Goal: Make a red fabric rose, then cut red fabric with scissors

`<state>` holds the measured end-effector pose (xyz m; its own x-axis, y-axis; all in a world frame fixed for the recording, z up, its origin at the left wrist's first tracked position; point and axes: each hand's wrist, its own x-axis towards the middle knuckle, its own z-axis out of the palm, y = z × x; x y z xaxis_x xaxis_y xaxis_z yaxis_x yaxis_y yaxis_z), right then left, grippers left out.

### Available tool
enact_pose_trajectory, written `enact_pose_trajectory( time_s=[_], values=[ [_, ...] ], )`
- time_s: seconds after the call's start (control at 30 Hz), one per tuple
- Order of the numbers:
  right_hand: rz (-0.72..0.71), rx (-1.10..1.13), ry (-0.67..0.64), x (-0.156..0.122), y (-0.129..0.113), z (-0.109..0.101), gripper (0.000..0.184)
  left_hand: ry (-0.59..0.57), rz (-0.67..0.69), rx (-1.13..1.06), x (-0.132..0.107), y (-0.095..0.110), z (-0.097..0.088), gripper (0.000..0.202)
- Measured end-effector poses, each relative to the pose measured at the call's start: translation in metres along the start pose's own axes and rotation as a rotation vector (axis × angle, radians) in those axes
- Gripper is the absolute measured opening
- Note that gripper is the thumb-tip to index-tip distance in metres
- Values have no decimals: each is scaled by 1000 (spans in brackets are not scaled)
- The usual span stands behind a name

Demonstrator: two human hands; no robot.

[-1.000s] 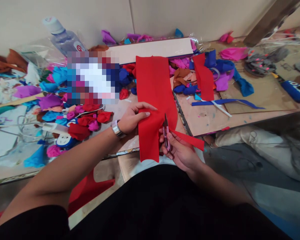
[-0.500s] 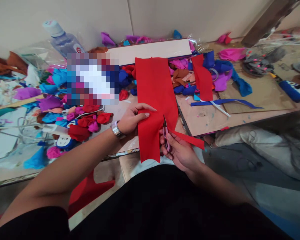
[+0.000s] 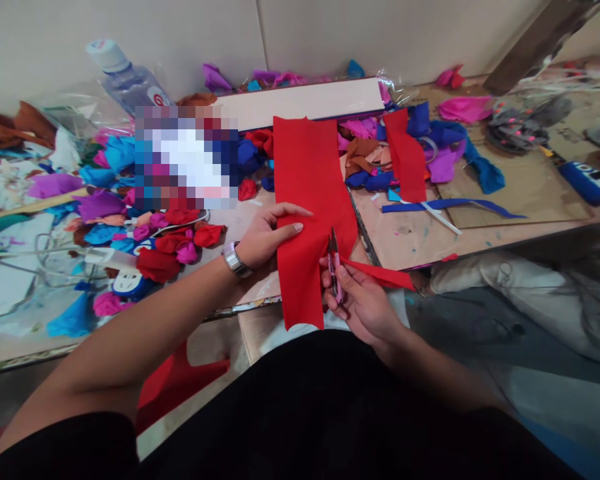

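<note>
A long red crepe-paper-like sheet (image 3: pixel 310 167) lies across the table's front edge, its near end hanging toward me. My left hand (image 3: pixel 270 240) grips its left side, thumb and forefinger on top and the other fingers underneath. In my right hand (image 3: pixel 363 297) are small pink-handled scissors (image 3: pixel 335 273), blades parted and pointing away from me at the sheet's right part. A narrow red strip (image 3: pixel 380 273) sticks out to the right from behind the scissors, over my right hand. Where the strip joins the sheet is hidden.
Crumpled coloured pieces (image 3: pixel 100 203) crowd the table's left side around a power strip (image 3: pixel 130 283) and cables. A bottle (image 3: pixel 130 80) stands behind them. Right of the sheet lie a smaller red piece (image 3: pixel 406 157) and a blue strip (image 3: pixel 450 203). A person's trousered leg (image 3: pixel 510 283) shows at right.
The scissor blades have opened wider and shifted slightly right. The red sheet has slid a little rightward, and the narrow strip's end has moved right. My left hand stays nearly in place.
</note>
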<state>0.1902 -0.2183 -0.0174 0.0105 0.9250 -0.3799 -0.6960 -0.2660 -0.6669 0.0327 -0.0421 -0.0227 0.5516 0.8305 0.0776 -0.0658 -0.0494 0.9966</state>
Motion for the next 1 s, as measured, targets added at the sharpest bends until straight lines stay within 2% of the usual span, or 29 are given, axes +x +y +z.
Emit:
enact_pose_trajectory(
  time_s=[0.23,0.47,0.67,0.87,1.0],
  values=[
    [10,-2,-16,-1,0,-1,44,-35,27,-1,0,-1,-1,30],
    [-15,7,6,2,1,0,48,-131,103,53,3,-3,-7,31],
    [4,47,8,-4,3,2,52,-52,82,-12,3,-9,-7,30],
    [32,76,-57,-9,9,6,39,-110,75,-70,2,-11,-6,30],
    [23,78,-66,-11,9,8,31,-98,74,-96,0,-7,-3,29]
  ],
)
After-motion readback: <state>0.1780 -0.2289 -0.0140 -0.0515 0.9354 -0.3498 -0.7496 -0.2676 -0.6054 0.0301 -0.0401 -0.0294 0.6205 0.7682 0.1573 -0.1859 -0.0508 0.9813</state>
